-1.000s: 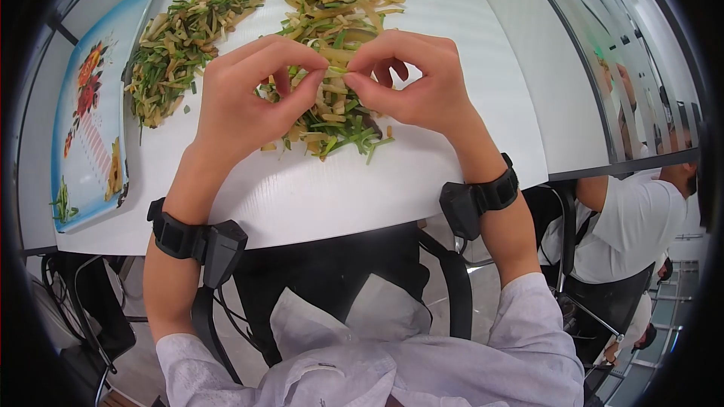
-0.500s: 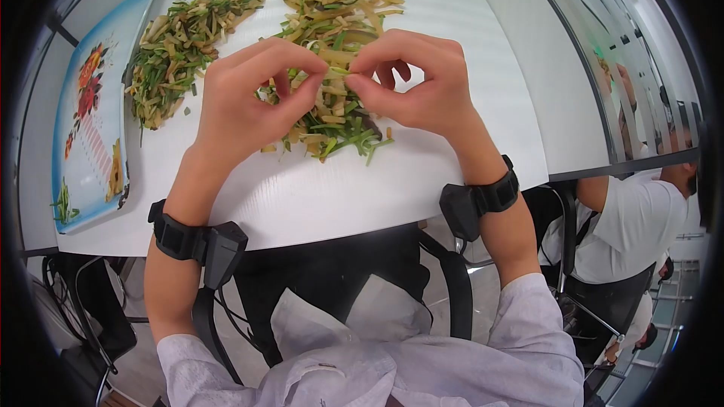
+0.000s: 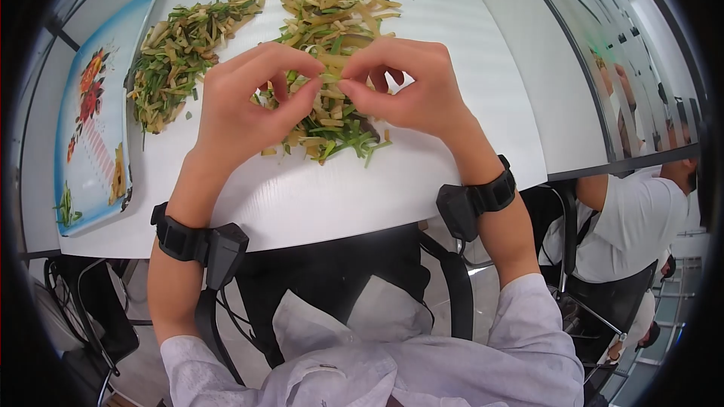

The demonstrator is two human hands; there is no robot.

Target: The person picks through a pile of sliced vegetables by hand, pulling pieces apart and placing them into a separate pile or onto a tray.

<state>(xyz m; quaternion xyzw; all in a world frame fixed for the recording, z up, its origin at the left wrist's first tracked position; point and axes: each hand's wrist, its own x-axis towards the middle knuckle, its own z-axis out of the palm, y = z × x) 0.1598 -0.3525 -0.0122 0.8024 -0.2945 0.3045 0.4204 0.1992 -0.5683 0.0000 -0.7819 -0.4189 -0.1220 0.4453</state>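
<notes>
My left hand point(image 3: 245, 102) and my right hand point(image 3: 415, 90) meet over a heap of cut vegetable strips point(image 3: 332, 15). Each is pinched, thumb against forefinger. A small pale-green vegetable strip point(image 3: 331, 76) spans the short gap between the fingertips, gripped from both sides. The heap under them mixes yellowish strips with green lengths, and the hands cover part of it. A second heap of cut vegetables point(image 3: 170, 53) lies to the left of my left hand.
On the left is a flower-patterned tray point(image 3: 90, 158) with a blue rim, holding some green pieces and some yellowish ones at its near end. Both heaps lie on a white table point(image 3: 483, 105). A person in a white shirt point(image 3: 630, 226) sits beyond the partition at right.
My right hand has shifted slightly left, and the fingertips of both hands are closer together around the vegetable strip. The heaps and tray look the same.
</notes>
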